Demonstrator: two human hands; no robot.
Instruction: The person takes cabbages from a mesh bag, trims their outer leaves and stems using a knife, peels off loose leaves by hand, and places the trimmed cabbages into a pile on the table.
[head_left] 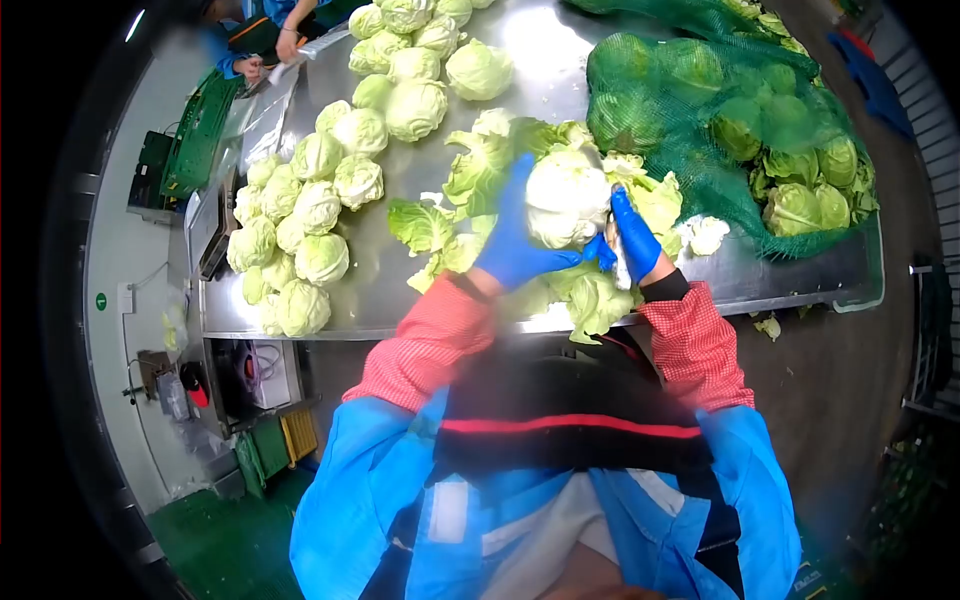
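Note:
A pale, trimmed cabbage [567, 199] is between my two blue-gloved hands above the steel table. My left hand [518, 238] cups its left side, with the fingers stretched up along it and the thumb beneath. At the cabbage's right side is my right hand [634, 238], its fingers curled around something narrow and partly hidden that I cannot make out. Loose green outer leaves [478, 180] lie to the left and behind the cabbage. More leaves [598, 304] are at the table's near edge, below my hands.
Several trimmed cabbages [318, 207] are grouped on the left of the steel table [400, 290], with others farther back. A green net bag [690, 170] of cabbages lies at the right. Another person's hand [288, 46] is at the far left, near green crates [203, 130].

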